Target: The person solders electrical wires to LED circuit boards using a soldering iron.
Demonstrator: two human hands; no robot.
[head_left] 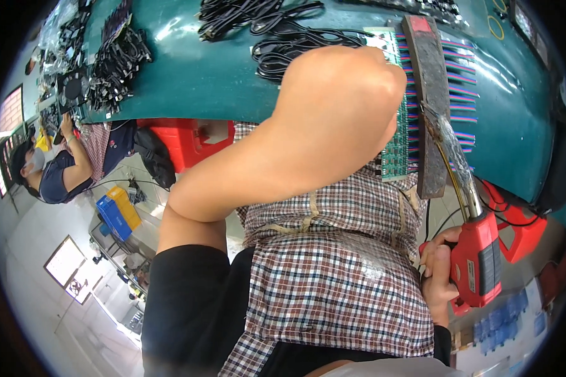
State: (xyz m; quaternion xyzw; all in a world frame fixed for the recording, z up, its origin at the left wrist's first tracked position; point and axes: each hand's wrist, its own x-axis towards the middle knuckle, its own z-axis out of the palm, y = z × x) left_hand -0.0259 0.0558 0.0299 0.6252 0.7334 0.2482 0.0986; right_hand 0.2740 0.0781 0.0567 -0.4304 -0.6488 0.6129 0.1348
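Observation:
In my right hand (439, 271) is a red and black soldering gun (477, 264). Its fingers wrap the handle, and the metal barrel and thin feed tube point up toward a long grey bar (431, 88). The bar lies across rows of multicoloured flat wires (460, 91), beside a green circuit board panel (394, 154). Over the panel's left side, my left hand (349, 94) is closed with its back showing; its curled fingers and anything in them are hidden. The tip of the barrel is close to the bar; whether they touch is unclear.
Coiled black cables (283, 47) lie on the green table (188, 81), with more dark cable bundles (116, 69) at left. A red stool (188, 141) stands under the edge. Further left, a masked person (66, 163) sits at the table near blue and yellow crates (119, 212).

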